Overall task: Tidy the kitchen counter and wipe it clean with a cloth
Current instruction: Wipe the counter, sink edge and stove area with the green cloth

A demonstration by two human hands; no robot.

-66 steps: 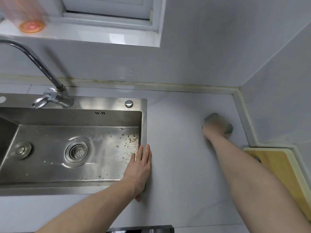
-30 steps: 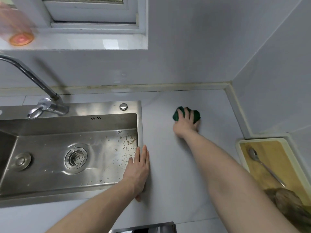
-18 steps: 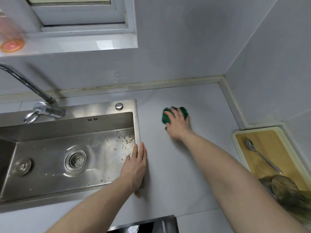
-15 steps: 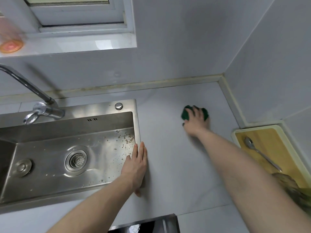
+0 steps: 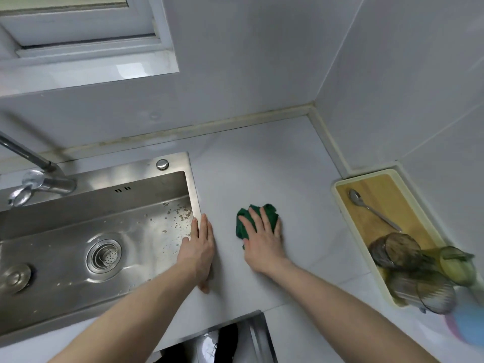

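Green and crumpled, the small wiping cloth (image 5: 258, 221) is being pressed flat onto the pale grey stone-look counter (image 5: 262, 166) by the right hand (image 5: 263, 241), whose fingers are lying nearly straight and slightly spread across the fabric rather than being curled round it. Spread this way, the load is probably being shared over the whole wad so that it can be dragged without bunching. The cloth is lying on the open stretch of counter between the stainless steel sink (image 5: 78, 252) and the cream-rimmed wooden tray (image 5: 382, 203), nearer the sink.

The left hand (image 5: 197, 248) is being laid palm down, fingers straight and held together, along the sink's right rim; it is judged to be serving as a brace for the body, or as a guard at the edge where crumbs are being swept. Brown specks (image 5: 180, 216) are scattered in the basin just beside those fingertips.

On the tray a metal spoon (image 5: 372, 209) is lying loose, and ribbed smoky glass tumblers (image 5: 408, 271) are lying on their sides towards its near end, seemingly gathered there to free the surface.

Much is being obscured. Most of the cloth is covered by the hand, so its true size cannot be told. The curved chrome tap (image 5: 39, 176) is cut off at the left edge. The yellowish-green vessel (image 5: 457, 263) and the blue object (image 5: 468, 328) at the right edge are blurred and cropped, and cannot be identified. A dark glossy surface (image 5: 222, 341) at the bottom is only partly shown.
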